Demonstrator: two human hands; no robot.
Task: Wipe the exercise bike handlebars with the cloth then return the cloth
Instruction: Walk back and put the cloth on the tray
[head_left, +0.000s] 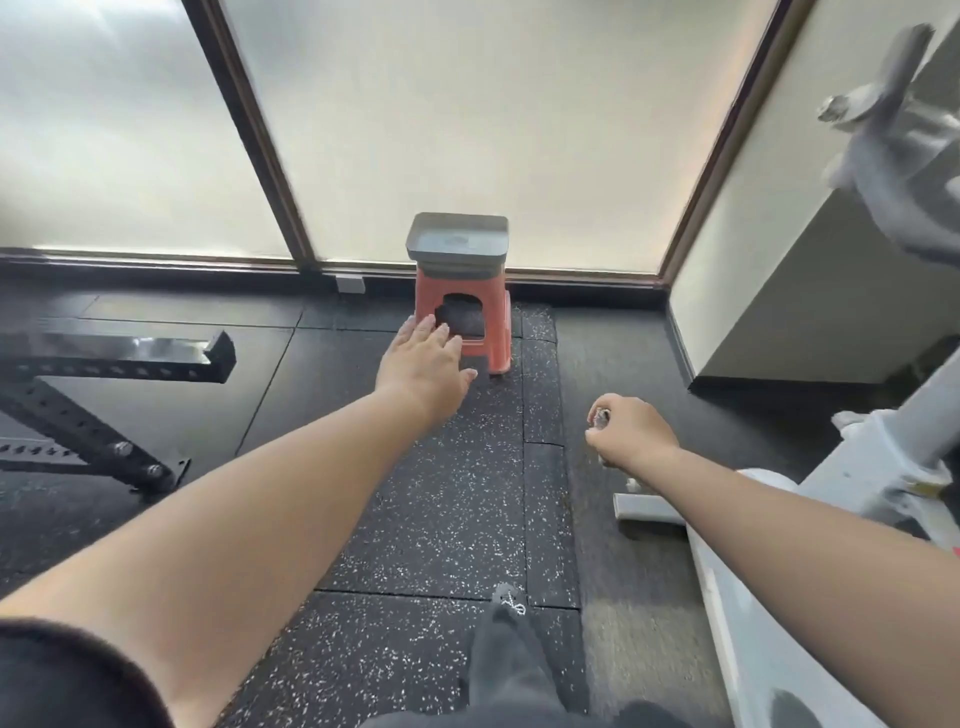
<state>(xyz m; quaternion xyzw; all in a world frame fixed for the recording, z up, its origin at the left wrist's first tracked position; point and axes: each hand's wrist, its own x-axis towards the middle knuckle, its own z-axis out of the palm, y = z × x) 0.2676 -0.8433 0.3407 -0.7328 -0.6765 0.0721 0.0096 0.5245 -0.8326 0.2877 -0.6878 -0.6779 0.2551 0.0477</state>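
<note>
My left hand (426, 358) is stretched forward with straight, spread fingers and holds nothing; it is in front of the red plastic stool (496, 322). On the stool stands a grey tray (457, 241) with a flat grey surface inside; I cannot tell whether that is the cloth. My right hand (628, 431) hovers over the floor with fingers curled into a loose fist, and no cloth shows in it. The white exercise bike frame (883, 467) stands at the right. Its grey handlebar part (883, 156) is blurred at the upper right.
A black perforated steel rack base (104, 395) lies on the floor at the left. Frosted glass panels (467, 114) with dark frames close off the far side. Speckled rubber mats (441, 509) cover the floor. My dark-clad leg (504, 660) is at the bottom.
</note>
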